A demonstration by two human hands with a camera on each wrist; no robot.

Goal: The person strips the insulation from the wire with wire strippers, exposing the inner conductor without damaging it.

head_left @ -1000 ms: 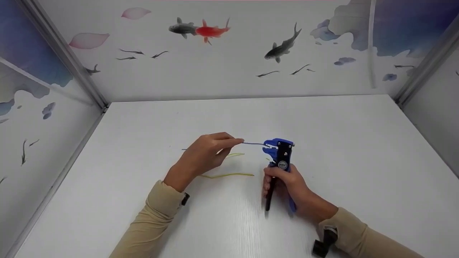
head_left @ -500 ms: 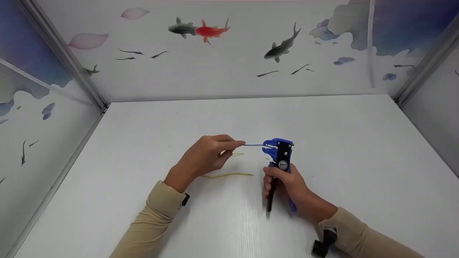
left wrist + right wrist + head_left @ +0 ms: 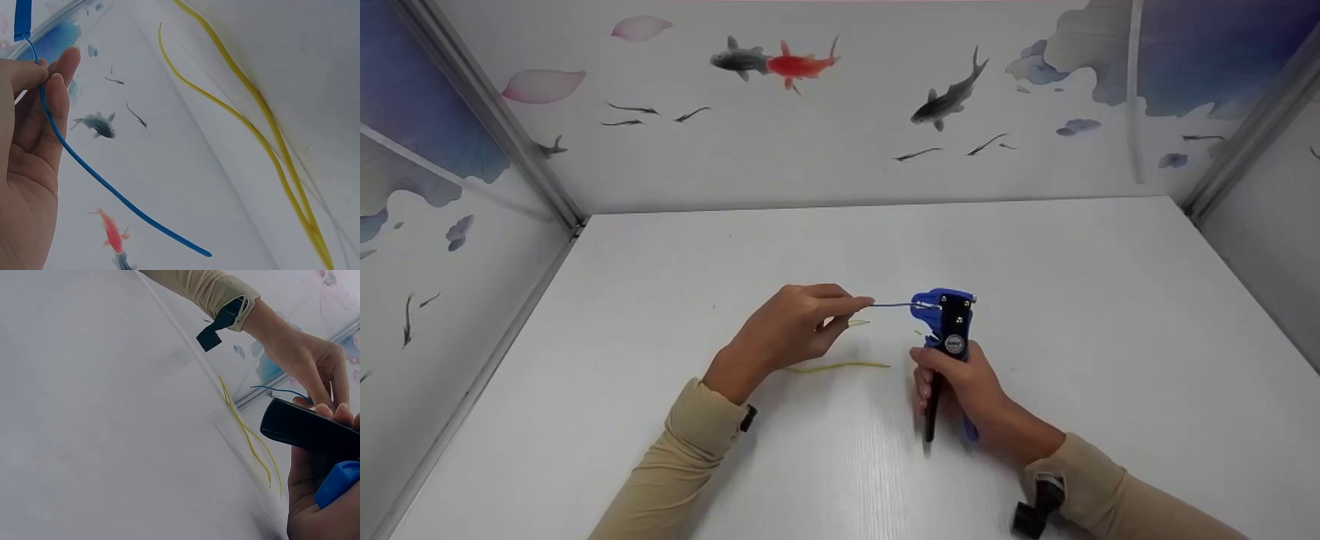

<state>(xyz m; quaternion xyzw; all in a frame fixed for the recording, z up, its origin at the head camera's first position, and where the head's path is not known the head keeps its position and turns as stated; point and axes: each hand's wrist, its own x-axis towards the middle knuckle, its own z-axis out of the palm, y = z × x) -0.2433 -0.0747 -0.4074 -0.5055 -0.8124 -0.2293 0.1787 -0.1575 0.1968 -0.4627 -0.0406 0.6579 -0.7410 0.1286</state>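
My left hand (image 3: 791, 326) pinches a thin blue wire (image 3: 107, 184) between thumb and fingertips. One end of the wire reaches into the jaws of a blue and black wire stripper (image 3: 955, 319); the other end trails free past the palm in the left wrist view. Around the stripper's handles my right hand (image 3: 964, 382) is curled, holding the tool upright with its head toward the far wall. The stripper's jaws look closed on the wire. In the right wrist view, the black handle (image 3: 306, 427) and part of the blue handle (image 3: 340, 484) show.
A bent yellow wire (image 3: 840, 366) lies on the white table (image 3: 1110, 322), partly hidden behind the left hand. Near the stripper's jaws is a tiny yellow scrap (image 3: 918, 332). Printed panels (image 3: 840, 150) enclose the table at the back and sides.
My left hand has shifted slightly right and down, moving the blue wire deeper into the stripper. The stripper's jaws have closed, and its black handle has swung toward the blue one.
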